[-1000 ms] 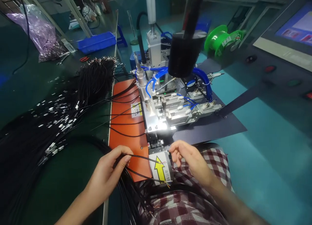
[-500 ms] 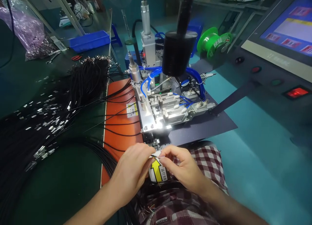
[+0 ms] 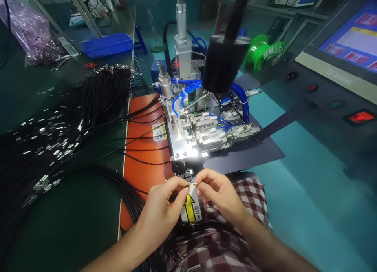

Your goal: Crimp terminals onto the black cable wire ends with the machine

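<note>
My left hand [image 3: 167, 203] pinches the end of a black cable between thumb and forefinger, just in front of the machine. Several thin wires [image 3: 193, 182], pale and bluish, fan out from that end. Close against the wire tips, my right hand [image 3: 219, 191] has its thumb and forefinger curled around them; the exact contact is too small to make out. Below the fingers is a white label with a yellow arrow [image 3: 191, 211]. The metal machine [image 3: 203, 134] with blue air tubes stands just beyond both hands, with a small black fixture [image 3: 185, 174] at its near end.
Black cables [image 3: 147, 148] cross the orange board [image 3: 144, 126] to the machine. Cable bundles [image 3: 103, 91] cover the left table, with a blue tray [image 3: 107, 45] behind. A black lamp-like cylinder [image 3: 225, 64] hangs overhead. At right are a green spool [image 3: 260, 54] and a control panel [image 3: 332, 79].
The wires at the cable end are now spread apart, where they were held together in line. My right fingers have shifted slightly up, and the view has moved a little.
</note>
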Demonstrator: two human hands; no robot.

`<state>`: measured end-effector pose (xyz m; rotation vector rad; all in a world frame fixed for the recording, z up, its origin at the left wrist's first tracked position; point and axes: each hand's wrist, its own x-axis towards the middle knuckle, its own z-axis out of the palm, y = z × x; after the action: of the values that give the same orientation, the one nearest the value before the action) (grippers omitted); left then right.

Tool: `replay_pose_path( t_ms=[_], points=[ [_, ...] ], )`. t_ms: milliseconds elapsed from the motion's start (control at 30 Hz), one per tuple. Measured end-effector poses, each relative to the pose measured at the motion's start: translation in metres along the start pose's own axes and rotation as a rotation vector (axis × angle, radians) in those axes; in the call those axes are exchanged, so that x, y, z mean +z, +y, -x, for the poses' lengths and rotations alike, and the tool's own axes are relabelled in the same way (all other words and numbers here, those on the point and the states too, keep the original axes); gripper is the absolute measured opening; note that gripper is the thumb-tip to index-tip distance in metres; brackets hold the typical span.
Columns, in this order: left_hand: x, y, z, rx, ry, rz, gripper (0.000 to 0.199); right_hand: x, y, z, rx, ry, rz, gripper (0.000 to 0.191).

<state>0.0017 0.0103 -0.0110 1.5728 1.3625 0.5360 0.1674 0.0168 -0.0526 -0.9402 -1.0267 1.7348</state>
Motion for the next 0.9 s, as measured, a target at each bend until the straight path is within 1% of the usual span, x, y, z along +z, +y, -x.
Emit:
replay_pose_path(
  t_ms=[133, 233, 300, 400, 500, 567, 700, 800, 900],
  points=[
    [0.001, -0.003, 0.001, 0.006, 0.015, 0.011, 0.017, 0.002, 0.003, -0.001, 0.002, 0.049, 0.053, 0.013],
    [0.002, -0.006, 0.003, -0.001, 0.026, 0.037, 0.016, 0.003, 0.007, -0.001, 0.016, 0.054, 0.073, 0.014],
    [0.001, -0.007, 0.003, -0.004, 0.017, 0.049, 0.015, 0.004, 0.010, -0.001, 0.008, 0.067, 0.110, 0.014],
    [-0.001, -0.005, 0.002, 0.012, -0.022, 0.107, 0.012, 0.005, 0.010, 0.000, -0.043, 0.102, 0.213, 0.013],
    [-0.003, -0.001, -0.001, 0.002, -0.072, 0.266, 0.017, 0.006, 0.006, 0.001, -0.086, 0.103, 0.296, 0.011],
    [-0.003, 0.001, -0.003, -0.045, -0.089, 0.390, 0.015, 0.007, 0.004, 0.003, -0.095, 0.094, 0.324, 0.010],
    [0.002, -0.002, -0.004, -0.198, -0.056, 0.635, 0.019, 0.013, 0.003, 0.005, -0.075, 0.103, 0.340, 0.014],
    [0.005, -0.007, -0.005, -0.248, -0.012, 0.811, 0.020, 0.018, 0.007, 0.005, -0.087, 0.137, 0.388, 0.015],
    [0.004, -0.009, -0.005, -0.293, -0.020, 0.851, 0.022, 0.020, 0.013, 0.004, -0.112, 0.176, 0.445, 0.015]
  ],
)
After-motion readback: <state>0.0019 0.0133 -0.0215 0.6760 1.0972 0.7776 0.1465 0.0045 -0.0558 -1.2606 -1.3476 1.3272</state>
